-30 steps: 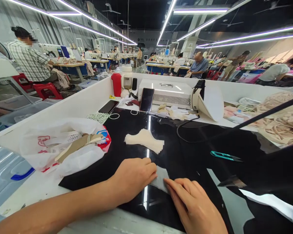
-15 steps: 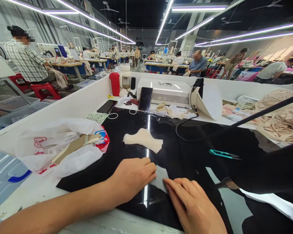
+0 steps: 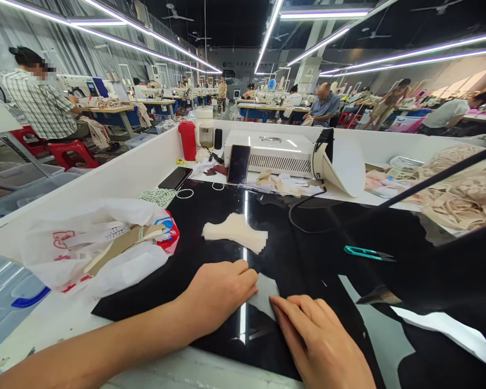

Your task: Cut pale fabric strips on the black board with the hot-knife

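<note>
Holds a grey piece [image 3: 264, 294] on the black tabletop [image 3: 303, 259] — pinches its right edge with the fingers [image 3: 291, 311] of the right hand [image 3: 328, 340], bends those of the left hand [image 3: 222, 294] at its left edge. Cannot tell whether gripping there. Has a cream piece [image 3: 235, 231] just beyond, teal snips [image 3: 368, 253] farther right — nothing-to-hide plastic bag [image 3: 117, 265] to the left.

Bright ceiling tubes [image 3: 324, 15] — white glare on black tabletop [image 3: 308, 254]

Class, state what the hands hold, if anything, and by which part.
The grey piece: left hand at its left side, right hand at its right; pinched or pressed, cannot tell.
</note>
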